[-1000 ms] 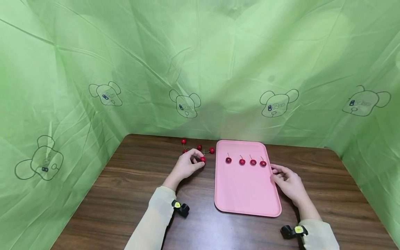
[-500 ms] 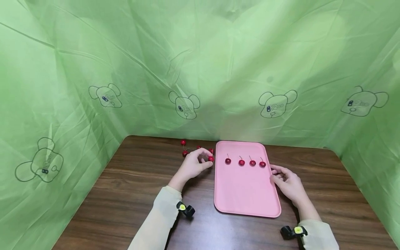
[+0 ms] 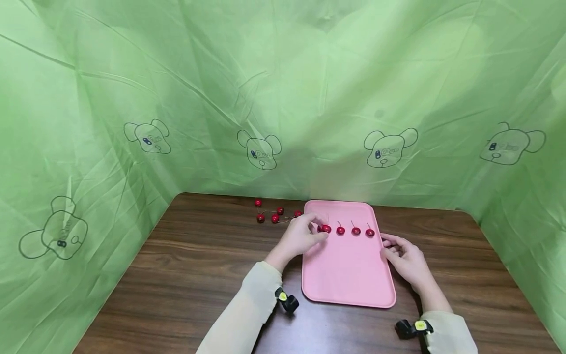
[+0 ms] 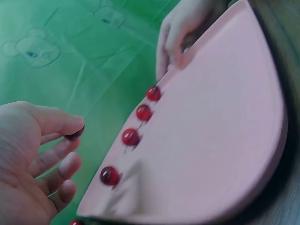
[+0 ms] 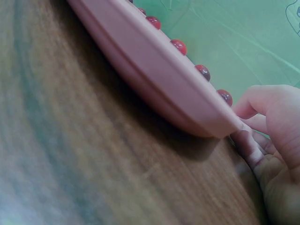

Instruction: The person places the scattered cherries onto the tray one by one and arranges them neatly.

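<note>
My left hand (image 3: 299, 237) is above the left part of the pink tray (image 3: 349, 275), pinching a red cherry (image 4: 75, 134) between thumb and fingertips. Several cherries with stems upward stand in a row across the tray, among them a middle cherry (image 3: 340, 230) and the rightmost cherry (image 3: 369, 232). In the head view the left hand partly hides the leftmost one; the left wrist view shows that leftmost cherry (image 4: 110, 176) whole. At the tray's right rim, my right hand (image 3: 408, 258) grips the edge with thumb and fingers, close to the rightmost cherry.
More cherries lie loose on the brown wooden table (image 3: 194, 255) left of the tray, including a far cherry (image 3: 258, 202) and a nearer cherry (image 3: 261, 218). A green fabric curtain (image 3: 309, 98) with bear-like outlines surrounds the table's back and sides.
My left hand has carried the pinched cherry rightward from the loose cherries to over the tray, beside the leftmost cherry of the row. The right hand has stayed at the rim.
</note>
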Available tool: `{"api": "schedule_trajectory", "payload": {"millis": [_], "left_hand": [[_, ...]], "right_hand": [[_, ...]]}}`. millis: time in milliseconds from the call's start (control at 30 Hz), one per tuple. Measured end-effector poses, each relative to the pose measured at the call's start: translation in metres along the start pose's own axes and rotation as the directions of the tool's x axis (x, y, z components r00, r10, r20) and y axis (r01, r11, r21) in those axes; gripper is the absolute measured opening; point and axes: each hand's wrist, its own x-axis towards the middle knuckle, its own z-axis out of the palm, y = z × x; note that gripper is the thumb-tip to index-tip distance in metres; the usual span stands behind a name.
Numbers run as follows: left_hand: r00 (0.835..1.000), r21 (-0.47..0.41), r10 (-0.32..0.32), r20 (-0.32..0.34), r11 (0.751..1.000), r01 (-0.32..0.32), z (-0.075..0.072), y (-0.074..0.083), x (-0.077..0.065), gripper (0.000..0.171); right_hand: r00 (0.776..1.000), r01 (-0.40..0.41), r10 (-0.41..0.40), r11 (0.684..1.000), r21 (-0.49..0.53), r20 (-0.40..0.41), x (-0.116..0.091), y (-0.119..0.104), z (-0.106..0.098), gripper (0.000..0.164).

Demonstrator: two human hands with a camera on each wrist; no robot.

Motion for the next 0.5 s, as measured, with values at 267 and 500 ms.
{"api": "schedule_trajectory", "payload": {"millis": [267, 500], "left_hand": [[1.0, -0.043, 0.014, -0.002, 0.999, -0.014, 0.028, 0.011, 0.008, 0.024], [1.0, -0.053, 0.012, 0.022, 0.999, -0.011, 0.049, 0.024, 0.01, 0.022]], "right_hand": [[1.0, 0.013, -0.013, 1.0, -0.003, -0.004, 0.001, 0.001, 0.001, 0.047], [1.0, 0.021, -0.021, 1.0, -0.013, -0.009, 0.0, 0.002, 0.0, 0.047]]}}
